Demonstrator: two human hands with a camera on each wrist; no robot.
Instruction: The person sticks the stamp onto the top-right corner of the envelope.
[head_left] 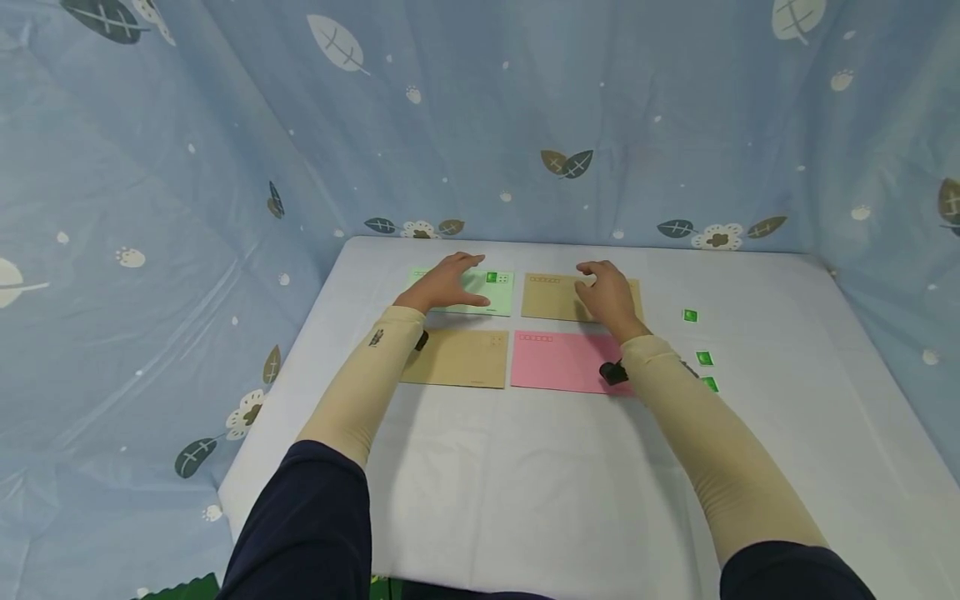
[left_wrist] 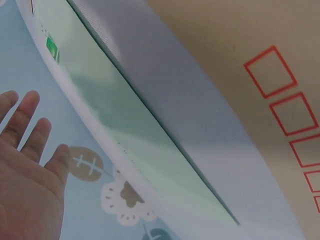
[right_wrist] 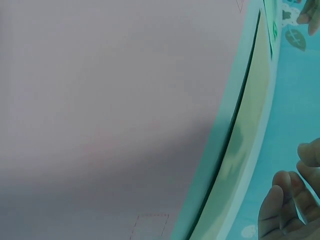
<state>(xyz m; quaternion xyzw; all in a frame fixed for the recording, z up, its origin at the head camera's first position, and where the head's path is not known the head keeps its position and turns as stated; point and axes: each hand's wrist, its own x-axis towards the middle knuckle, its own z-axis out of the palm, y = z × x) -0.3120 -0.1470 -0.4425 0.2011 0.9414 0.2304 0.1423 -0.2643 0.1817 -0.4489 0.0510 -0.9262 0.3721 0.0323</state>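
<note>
My left hand (head_left: 442, 285) hovers over the light green envelope (head_left: 457, 310), thumb and fingers spread, holding nothing. A green stamp (head_left: 491, 277) lies at that envelope's upper right; the left wrist view shows the stamp (left_wrist: 52, 47) too. Above the upper tan envelope (head_left: 547, 300) is my right hand (head_left: 606, 296), its fingers loosely bent. Nothing shows between those fingers (right_wrist: 282, 200) in the right wrist view. Below lie another tan envelope (head_left: 465, 358), under the left wrist, and a pink envelope (head_left: 558, 362), partly covered by the right wrist.
Loose green stamps lie right of the envelopes: one at the back (head_left: 690, 316), a middle stamp (head_left: 704, 358), and a front stamp (head_left: 710, 384) partly behind the right forearm. A white cloth covers the table (head_left: 450, 467). A blue patterned curtain (head_left: 480, 108) hangs behind and at the sides.
</note>
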